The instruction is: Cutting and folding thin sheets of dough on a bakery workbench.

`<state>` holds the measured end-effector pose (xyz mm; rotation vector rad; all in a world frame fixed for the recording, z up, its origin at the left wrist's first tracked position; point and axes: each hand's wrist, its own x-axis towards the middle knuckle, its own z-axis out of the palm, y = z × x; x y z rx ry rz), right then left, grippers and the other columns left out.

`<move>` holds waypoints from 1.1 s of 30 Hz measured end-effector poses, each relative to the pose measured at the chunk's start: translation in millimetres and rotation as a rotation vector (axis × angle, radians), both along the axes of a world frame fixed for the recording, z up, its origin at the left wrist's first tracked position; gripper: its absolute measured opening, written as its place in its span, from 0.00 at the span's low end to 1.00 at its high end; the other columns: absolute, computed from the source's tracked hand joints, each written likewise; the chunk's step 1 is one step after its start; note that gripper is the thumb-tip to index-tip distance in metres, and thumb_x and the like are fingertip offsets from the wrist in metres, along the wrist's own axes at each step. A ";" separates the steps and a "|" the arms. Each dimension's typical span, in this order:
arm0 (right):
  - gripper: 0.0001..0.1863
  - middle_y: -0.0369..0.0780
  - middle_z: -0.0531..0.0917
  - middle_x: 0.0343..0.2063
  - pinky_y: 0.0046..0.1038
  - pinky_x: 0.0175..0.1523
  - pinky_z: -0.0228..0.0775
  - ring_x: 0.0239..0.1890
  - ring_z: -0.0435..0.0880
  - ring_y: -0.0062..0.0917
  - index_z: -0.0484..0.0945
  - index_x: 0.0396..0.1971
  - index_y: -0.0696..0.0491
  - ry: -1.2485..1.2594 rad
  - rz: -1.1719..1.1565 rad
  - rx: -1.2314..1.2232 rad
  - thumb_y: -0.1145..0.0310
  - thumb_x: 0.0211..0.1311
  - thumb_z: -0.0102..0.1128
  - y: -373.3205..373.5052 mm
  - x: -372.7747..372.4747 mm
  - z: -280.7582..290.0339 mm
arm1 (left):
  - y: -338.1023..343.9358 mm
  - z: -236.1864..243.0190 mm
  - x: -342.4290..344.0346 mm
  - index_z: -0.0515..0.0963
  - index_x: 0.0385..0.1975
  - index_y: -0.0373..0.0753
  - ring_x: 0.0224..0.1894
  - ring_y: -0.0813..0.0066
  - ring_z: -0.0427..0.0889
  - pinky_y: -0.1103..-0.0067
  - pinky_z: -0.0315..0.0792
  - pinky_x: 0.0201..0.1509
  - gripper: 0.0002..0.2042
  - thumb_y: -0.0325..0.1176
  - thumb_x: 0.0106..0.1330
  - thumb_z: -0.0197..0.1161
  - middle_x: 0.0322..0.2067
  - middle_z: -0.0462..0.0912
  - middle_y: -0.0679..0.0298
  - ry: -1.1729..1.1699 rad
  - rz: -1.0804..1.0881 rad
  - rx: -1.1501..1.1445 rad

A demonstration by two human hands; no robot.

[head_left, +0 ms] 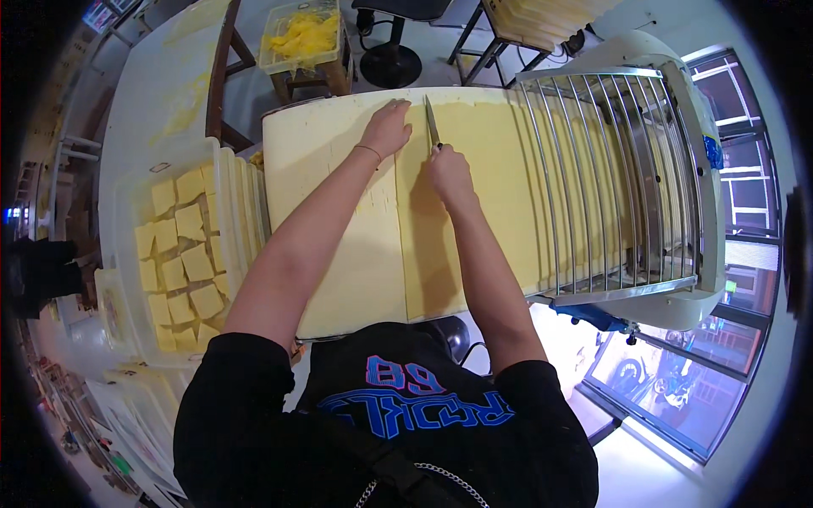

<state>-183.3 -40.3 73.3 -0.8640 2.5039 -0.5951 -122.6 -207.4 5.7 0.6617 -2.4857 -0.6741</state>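
My left hand (387, 127) rests with extended fingers near the far edge of the pale belt (322, 212), beside the straight left edge of a thin yellow dough sheet (500, 203). My right hand (450, 178) is closed on the handle of a knife, its long blade (430, 117) pointing away from me just right of my left fingers, over the sheet near its far edge. The sheet runs rightward beneath the metal guard grille (586, 186) of a white rolling machine (707, 254). Whether the blade touches the dough I cannot tell.
At left, a translucent bin (142, 203) holds several pale yellow squares, beside a long table (152, 85). Beyond the belt stand a tub of yellow material (301, 38) on a stool, a black pedestal seat (391, 63) and stacked trays (533, 17). Glass panes (745, 169) line the right.
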 end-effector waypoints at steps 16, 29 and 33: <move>0.18 0.56 0.81 0.31 0.44 0.31 0.74 0.26 0.81 0.50 0.73 0.39 0.65 -0.026 -0.013 0.075 0.63 0.68 0.42 -17.2 -3.2 -8.4 | -31.2 27.1 -41.7 0.76 0.43 0.43 0.39 0.57 0.79 0.64 0.68 0.47 0.25 0.45 0.45 0.76 0.33 0.82 0.61 -0.491 -0.057 0.092; 0.16 0.59 0.79 0.26 0.46 0.31 0.71 0.25 0.79 0.53 0.68 0.37 0.62 -0.086 0.049 0.286 0.62 0.71 0.41 166.9 105.9 44.3 | 31.1 102.9 5.7 0.70 0.32 0.39 0.29 0.56 0.76 0.68 0.68 0.33 0.10 0.29 0.55 0.65 0.28 0.81 0.58 -0.242 -0.317 0.048; 0.16 0.50 0.77 0.21 0.36 0.22 0.68 0.16 0.76 0.37 0.68 0.36 0.60 -0.243 0.067 0.242 0.61 0.71 0.41 184.8 93.6 38.6 | 64.4 172.3 47.5 0.70 0.35 0.40 0.26 0.60 0.75 0.69 0.67 0.32 0.08 0.25 0.58 0.60 0.28 0.80 0.57 -0.123 -0.328 0.162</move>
